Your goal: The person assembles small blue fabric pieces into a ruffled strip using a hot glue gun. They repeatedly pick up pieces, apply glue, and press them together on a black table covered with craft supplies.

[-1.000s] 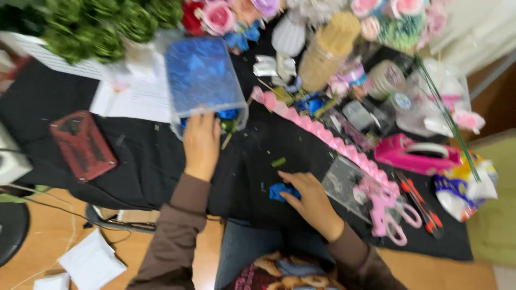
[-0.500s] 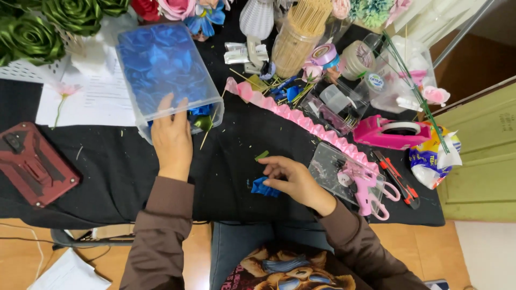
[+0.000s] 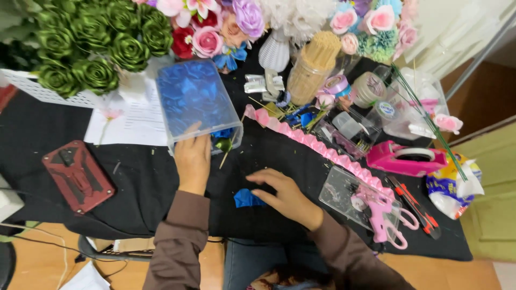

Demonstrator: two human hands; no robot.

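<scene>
At the far left a red phone case [image 3: 78,175] is lying on the black cloth of the bench [image 3: 134,188], below a bunch of green paper roses [image 3: 91,48]. The left hand [image 3: 192,161] is resting, fingers spread, on the near edge of a clear plastic box [image 3: 196,102] that is already filled with blue petals. Just right of it a small blue ribbon piece [image 3: 246,198] is lying on the cloth, seemingly not yet in the box. The right hand [image 3: 284,196] is hovering over it, fingers loosely curled, fingertips touching its right edge but not gripping it. Farther right, a pink ribbon strip [image 3: 312,144] and pink scissors [image 3: 384,217] are lying unused.
</scene>
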